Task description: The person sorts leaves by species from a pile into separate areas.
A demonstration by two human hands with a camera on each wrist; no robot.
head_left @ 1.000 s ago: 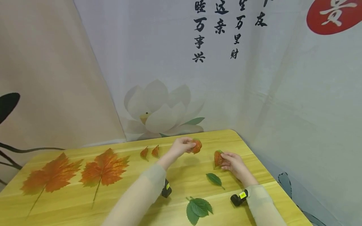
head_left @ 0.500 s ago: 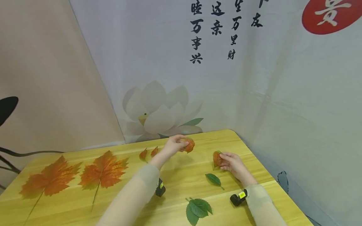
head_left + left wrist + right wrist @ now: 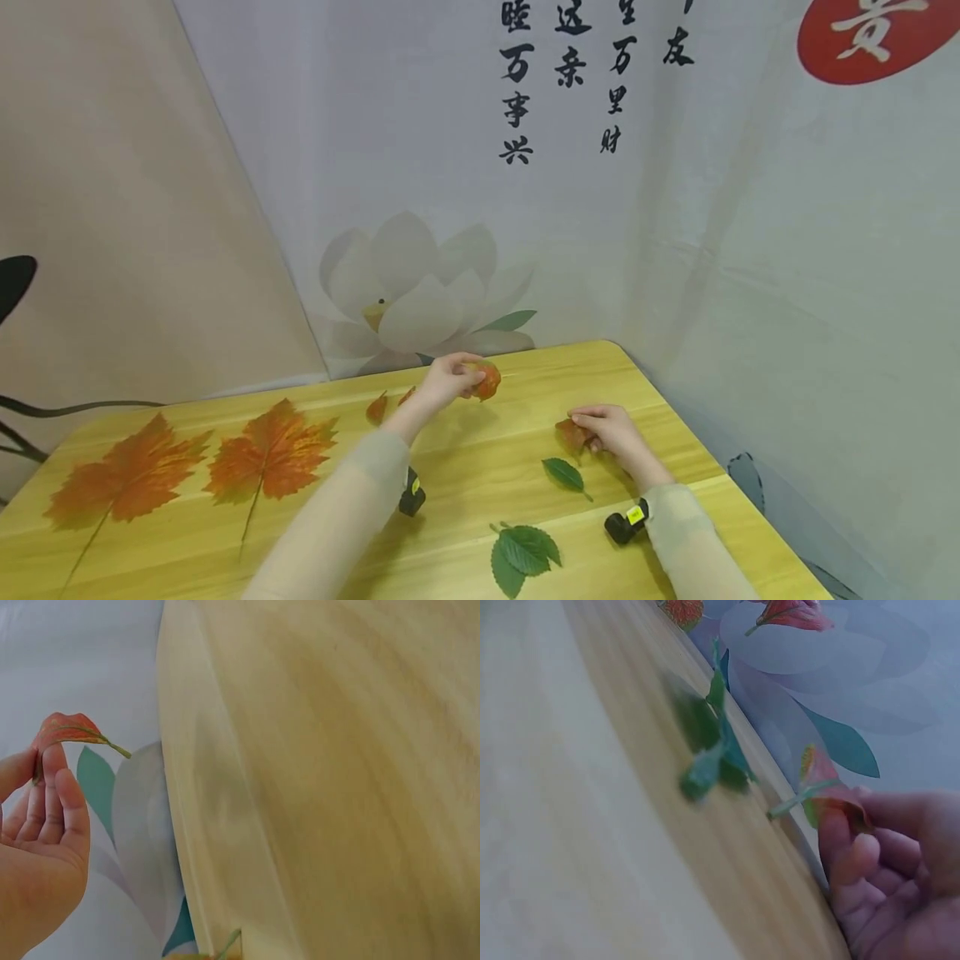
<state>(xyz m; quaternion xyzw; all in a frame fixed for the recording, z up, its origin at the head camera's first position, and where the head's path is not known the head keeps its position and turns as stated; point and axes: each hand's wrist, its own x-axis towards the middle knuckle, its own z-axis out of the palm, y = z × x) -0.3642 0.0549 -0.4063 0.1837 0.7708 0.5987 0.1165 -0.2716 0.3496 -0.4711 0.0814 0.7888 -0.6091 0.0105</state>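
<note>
Table standing before flower-printed cloth. Beyond and left of the lone green leaf, the left hand is pinching an orange leaf; just beyond and right of it, the right hand is pinching a second leaf. Light pinching is probably preventing creases.

The left hand is pinching a small orange-red leaf over the far part of the yellow wood-grain table, while the right hand is pinching a second small leaf. A single green leaf is lying near the right hand; a cluster of green leaves is lying nearer the camera. Two orange maple leaves (both long-stemmed) are lying to the left.
</note>
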